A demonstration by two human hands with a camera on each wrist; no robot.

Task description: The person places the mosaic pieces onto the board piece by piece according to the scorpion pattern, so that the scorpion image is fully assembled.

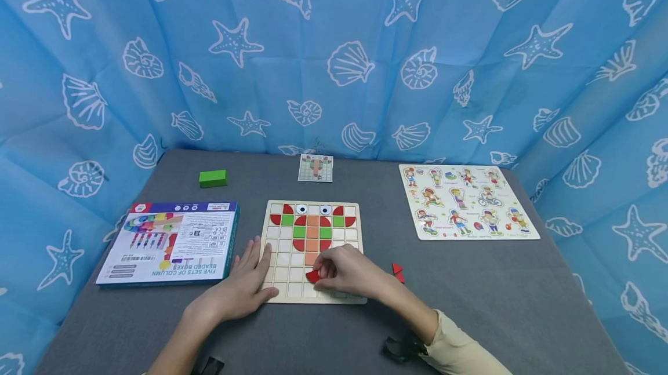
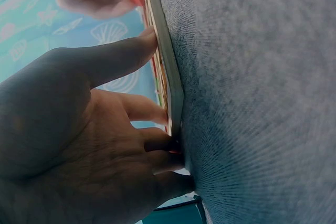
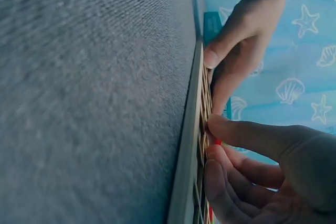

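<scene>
A square wooden grid board [image 1: 294,290] lies on the table, with red, green and orange pieces and two googly eyes forming a figure in its upper part. My right hand [image 1: 348,270] pinches a red quarter-round piece [image 1: 312,276] between thumb and fingers, low on the board at the foot of the orange column [image 1: 311,233]. In the right wrist view, only a sliver of red shows between the fingertips. With its fingers spread and fairly straight, my left hand [image 1: 237,285] rests along the board's left edge, the thumb on the lower left corner.
Right of the board lie two red triangles [image 1: 397,268]. A pattern card [image 1: 307,175] is behind it. A boxed bead set [image 1: 203,253] stands close on the left, a green block [image 1: 213,178] beyond it. A peg puzzle [image 1: 443,227] with figures lies at the right.
</scene>
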